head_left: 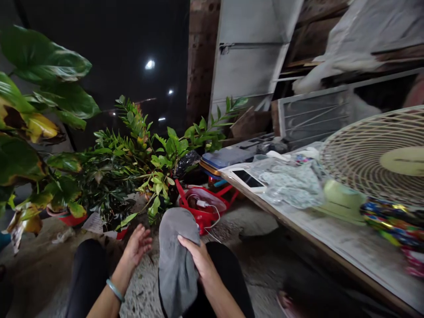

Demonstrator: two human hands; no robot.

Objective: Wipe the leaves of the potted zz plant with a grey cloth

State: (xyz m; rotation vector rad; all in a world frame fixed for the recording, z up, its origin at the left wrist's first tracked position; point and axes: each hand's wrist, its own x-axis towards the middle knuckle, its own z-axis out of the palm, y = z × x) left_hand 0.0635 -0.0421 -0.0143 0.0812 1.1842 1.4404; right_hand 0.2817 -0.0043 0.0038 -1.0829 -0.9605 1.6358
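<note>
A grey, soft-looking fabric piece [177,260] with a rounded far end, shaped somewhat like a slipper or an insole, is in front of me over my right knee. My right hand [200,258] grips its right side, thumb on top and the other fingers hidden beneath. To the left of it, apart from it, my left hand [137,245] is held up with fingers spread and nothing in them. A pale green bangle [115,291] circles the left wrist. Just beyond the fabric piece sits a red bag or basket [202,216] with a white charger and cable [202,203].
Potted plants [132,163] crowd the left and centre. On the right, a long table [298,229] carries a white phone or tablet [247,179], a crumpled pale cloth [291,183], a pale fan [371,154] and a colourful bundle [387,221]. Someone's foot [286,302] shows beneath the table.
</note>
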